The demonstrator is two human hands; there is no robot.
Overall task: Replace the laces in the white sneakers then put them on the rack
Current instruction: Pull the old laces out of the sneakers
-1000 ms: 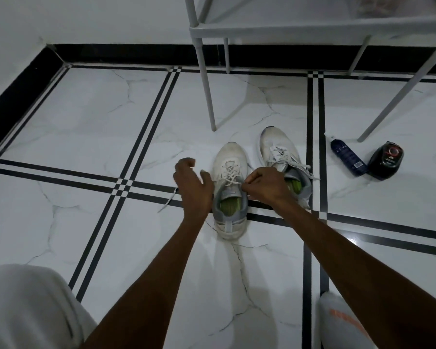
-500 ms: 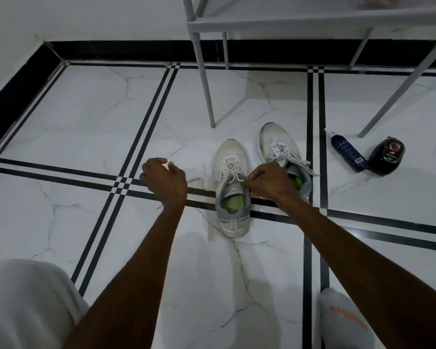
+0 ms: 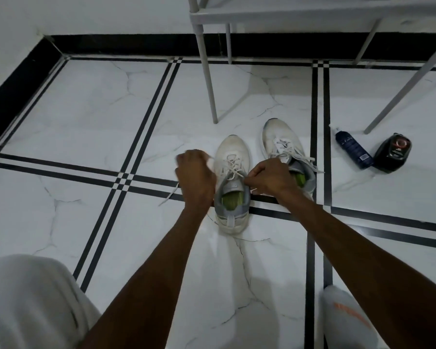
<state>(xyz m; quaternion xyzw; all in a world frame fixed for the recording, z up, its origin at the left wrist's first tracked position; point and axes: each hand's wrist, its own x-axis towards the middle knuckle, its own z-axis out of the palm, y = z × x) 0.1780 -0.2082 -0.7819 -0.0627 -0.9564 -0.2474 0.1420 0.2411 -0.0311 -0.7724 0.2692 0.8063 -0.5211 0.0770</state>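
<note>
Both hands, left and right, pinch the center sneaker's lace; uneven tugging could snag an eyelet.

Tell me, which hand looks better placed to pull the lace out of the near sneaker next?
Probably the left hand: it grips the lace trailing over the floor beside the near sneaker. The right hand pinches at its collar.
</note>
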